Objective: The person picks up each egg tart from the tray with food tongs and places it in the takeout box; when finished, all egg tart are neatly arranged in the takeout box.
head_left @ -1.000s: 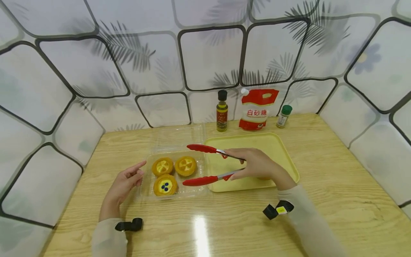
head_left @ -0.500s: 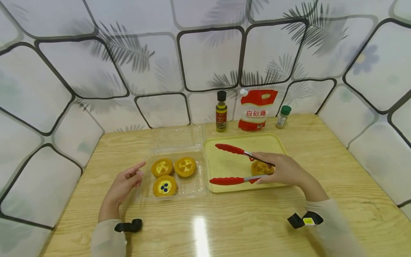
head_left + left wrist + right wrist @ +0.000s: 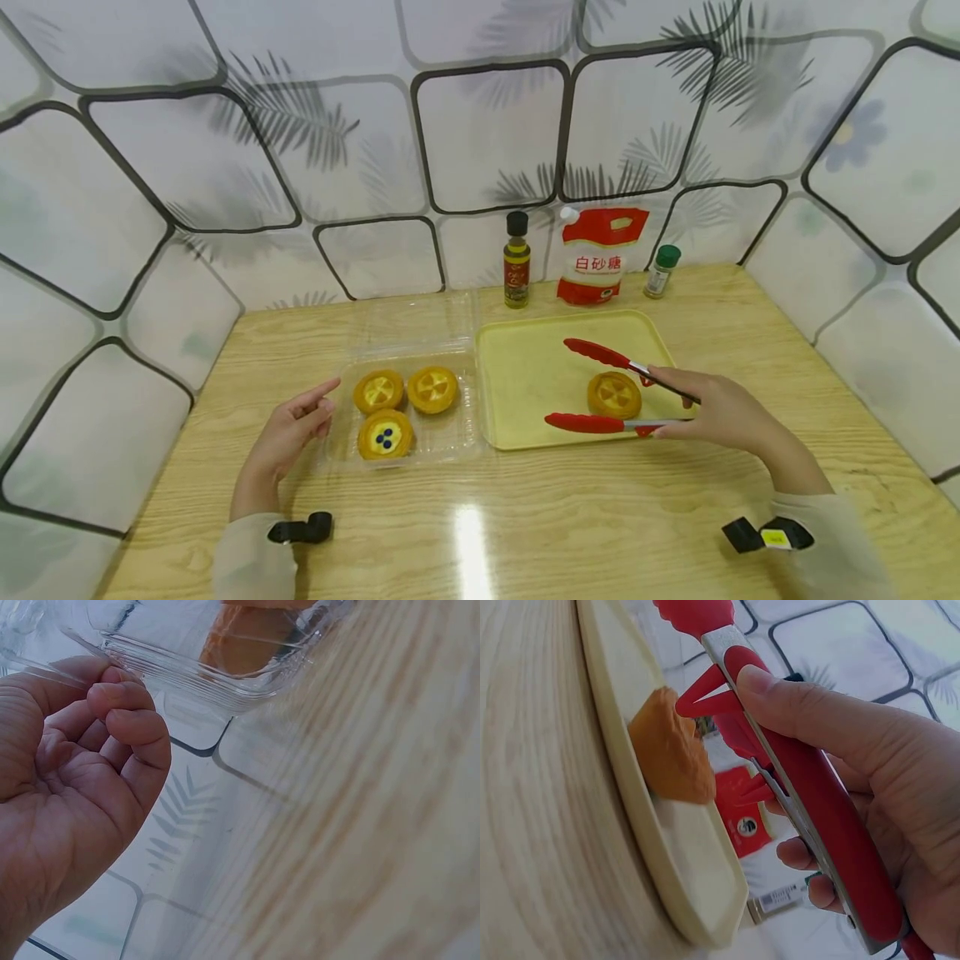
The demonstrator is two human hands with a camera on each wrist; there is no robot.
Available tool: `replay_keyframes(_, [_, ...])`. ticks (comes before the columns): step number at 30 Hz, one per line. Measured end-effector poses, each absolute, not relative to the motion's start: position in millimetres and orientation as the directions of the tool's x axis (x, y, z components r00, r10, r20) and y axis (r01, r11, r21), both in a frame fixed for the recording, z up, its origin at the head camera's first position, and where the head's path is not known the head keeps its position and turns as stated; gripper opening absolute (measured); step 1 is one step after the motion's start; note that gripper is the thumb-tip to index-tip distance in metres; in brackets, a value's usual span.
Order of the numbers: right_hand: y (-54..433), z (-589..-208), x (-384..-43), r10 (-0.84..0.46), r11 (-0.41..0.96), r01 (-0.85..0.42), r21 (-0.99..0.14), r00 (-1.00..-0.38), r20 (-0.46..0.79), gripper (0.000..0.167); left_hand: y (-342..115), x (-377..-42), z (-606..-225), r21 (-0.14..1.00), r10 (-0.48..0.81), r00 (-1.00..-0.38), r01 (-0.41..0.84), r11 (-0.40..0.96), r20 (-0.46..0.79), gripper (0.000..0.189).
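Observation:
My right hand [image 3: 723,417] grips red and silver tongs [image 3: 810,802], its thumb along the red handle. The tong arms stand apart, on either side of an egg tart [image 3: 614,395] that sits on the yellow tray [image 3: 525,367]; the tart is not pinched. My left hand [image 3: 294,429] is beside the left edge of a clear plastic box [image 3: 457,442], index finger extended and other fingers loosely curled. In the left wrist view its fingertips are right at the box rim [image 3: 202,679]. Inside the box lie three tarts, one topped with blueberries [image 3: 386,434].
The box's clear lid [image 3: 416,321] is folded back behind it, and its right side meets the tray. Along the wall stand an oil bottle [image 3: 517,262], a red and white sugar pouch [image 3: 600,254] and a small green-capped jar [image 3: 662,271].
My right hand has moved right with the tongs, from over the box and tray to the tray's right edge, uncovering the tart there. My left hand has stayed in place.

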State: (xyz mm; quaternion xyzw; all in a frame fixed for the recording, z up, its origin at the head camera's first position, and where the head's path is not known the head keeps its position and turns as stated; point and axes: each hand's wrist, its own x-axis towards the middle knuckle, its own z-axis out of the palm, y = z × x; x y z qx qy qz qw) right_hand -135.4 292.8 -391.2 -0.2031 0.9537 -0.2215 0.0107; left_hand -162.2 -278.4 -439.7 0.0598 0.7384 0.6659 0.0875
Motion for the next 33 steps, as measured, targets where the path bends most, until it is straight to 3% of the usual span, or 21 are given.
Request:
replay_keyframes(15, [319.7,-405.8,-123.7,-0.316,0.851,-0.291,-0.438,-0.949,0.016,0.088,-279.0,-162.5,-440.8,0.996,0.206,-0.978,-0.027,0.083,-0.044,0.052])
replay_keyframes(33, [328.1,-415.1,-116.2,-0.317,0.846,-0.307,-0.436,-0.947,0.050,0.080,-281.1,-164.4,-443.1,0.996,0.210,-0.977,-0.017,0.089,-0.035,0.051])
